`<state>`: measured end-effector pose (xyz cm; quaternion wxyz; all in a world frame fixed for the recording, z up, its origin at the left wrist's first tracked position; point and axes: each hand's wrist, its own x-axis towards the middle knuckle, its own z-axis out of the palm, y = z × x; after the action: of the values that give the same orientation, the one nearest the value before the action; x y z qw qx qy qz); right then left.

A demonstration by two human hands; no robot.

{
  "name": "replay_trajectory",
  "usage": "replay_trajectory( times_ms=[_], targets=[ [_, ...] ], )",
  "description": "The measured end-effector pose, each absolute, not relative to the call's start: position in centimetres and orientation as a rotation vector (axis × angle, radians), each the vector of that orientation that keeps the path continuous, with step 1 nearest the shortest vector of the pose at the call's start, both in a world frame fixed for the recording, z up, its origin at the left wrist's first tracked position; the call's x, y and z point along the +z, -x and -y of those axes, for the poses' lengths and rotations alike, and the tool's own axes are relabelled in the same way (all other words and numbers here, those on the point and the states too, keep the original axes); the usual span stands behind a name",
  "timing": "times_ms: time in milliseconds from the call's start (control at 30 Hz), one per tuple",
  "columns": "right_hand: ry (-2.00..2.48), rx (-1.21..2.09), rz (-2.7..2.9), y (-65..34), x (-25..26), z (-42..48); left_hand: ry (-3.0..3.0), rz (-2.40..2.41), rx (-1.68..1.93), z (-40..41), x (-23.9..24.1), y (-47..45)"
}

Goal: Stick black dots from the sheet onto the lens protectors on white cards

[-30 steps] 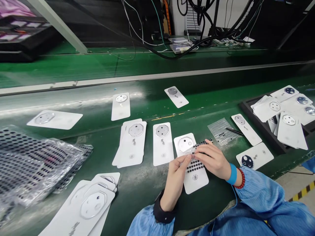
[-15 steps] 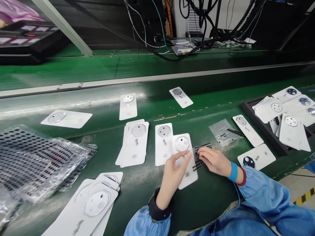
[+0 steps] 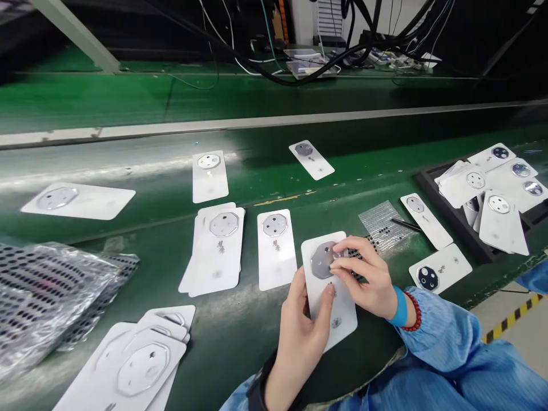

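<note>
My left hand (image 3: 302, 334) grips a white phone back cover (image 3: 345, 319) by its left edge, thumb on its face. The cover is tilted up a little, with a round grey camera plate near its top. Over that plate, my right hand (image 3: 368, 279) has thumb and fingertips pinched together at one of the holes; whatever they hold is too small to make out. A sheet of black dots (image 3: 354, 253) lies partly hidden behind my right hand. Close by are a clear sheet (image 3: 377, 214) with a few black dots and a slim black tool (image 3: 406, 224).
A single cover (image 3: 277, 257) and a small stack (image 3: 222, 257) lie to the left. More covers (image 3: 145, 371) are piled at front left, beside plastic-wrapped dot sheets (image 3: 51, 297). At right, a black tray (image 3: 475, 245) holds several covers. Cables (image 3: 295, 80) hang at the back.
My left hand now grips the cover and has it raised and tilted. My right hand has moved from the dotted sheet to the cover's camera plate. The view has shifted slightly.
</note>
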<state>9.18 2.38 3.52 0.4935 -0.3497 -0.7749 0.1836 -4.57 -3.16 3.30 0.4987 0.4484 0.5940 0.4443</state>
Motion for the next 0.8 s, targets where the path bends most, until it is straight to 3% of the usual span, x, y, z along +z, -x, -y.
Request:
replay_trajectory(
  times_ms=[467, 800],
  targets=[
    [0.727, 0.001, 2.145, -10.5, 2.1, -1.8, -1.277, -1.452, 1.191, 3.7, 2.9, 4.0],
    [0.802, -0.128, 2.324, -10.9, 1.5, -0.6, -1.107, -1.432, 1.226, 3.5, 3.6, 4.1]
  ],
)
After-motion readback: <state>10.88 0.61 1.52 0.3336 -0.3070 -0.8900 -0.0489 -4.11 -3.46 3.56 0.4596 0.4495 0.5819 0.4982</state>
